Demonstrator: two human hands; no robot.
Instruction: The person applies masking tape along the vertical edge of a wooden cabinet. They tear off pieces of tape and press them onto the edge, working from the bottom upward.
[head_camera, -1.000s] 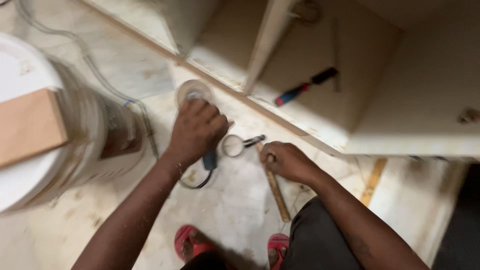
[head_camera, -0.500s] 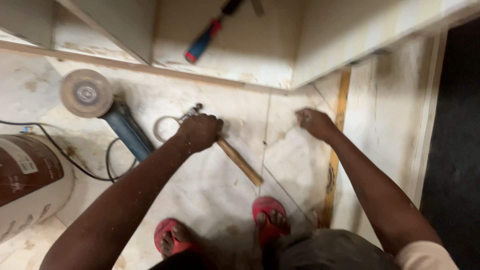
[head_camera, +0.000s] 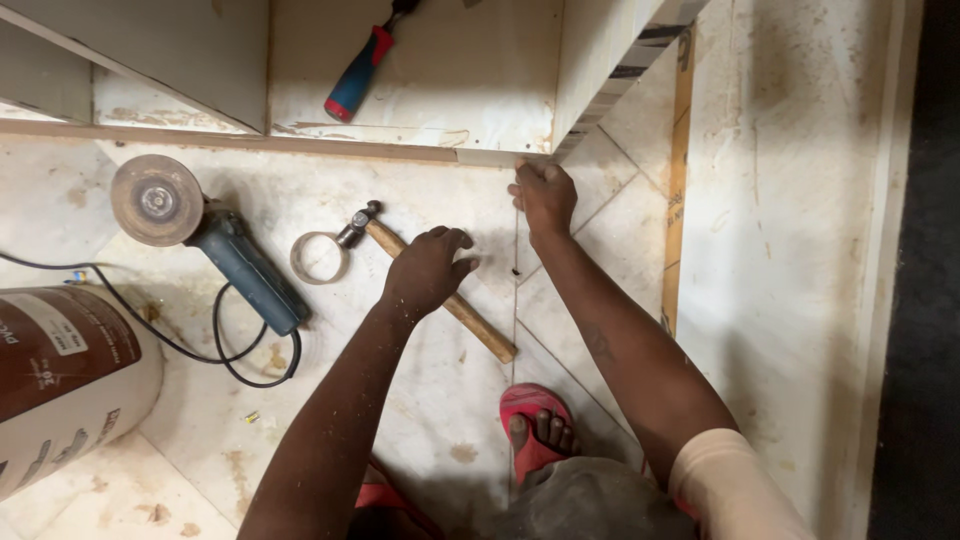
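Observation:
My left hand (head_camera: 428, 270) is curled over the wooden handle of a hammer (head_camera: 470, 318) that lies on the marble floor, its metal head (head_camera: 358, 226) pointing up-left. My right hand (head_camera: 543, 196) reaches forward to the front bottom edge of a plywood cabinet (head_camera: 450, 90). Its fingertips pinch the end of a thin pale edge strip (head_camera: 485, 157) at the cabinet's corner. Whether anything small sits between those fingers is hidden.
A blue angle grinder (head_camera: 235, 265) with its disc (head_camera: 156, 199) and black cord lies left of the hammer, with a tape ring (head_camera: 318, 257) beside it. A red-and-blue screwdriver (head_camera: 358, 75) lies inside the cabinet. A large drum (head_camera: 60, 380) stands at left. My red sandal (head_camera: 535, 425) is below.
My right hand has moved forward from the floor to the cabinet's bottom edge strip. My left hand stays on the hammer handle. The view has shifted slightly.

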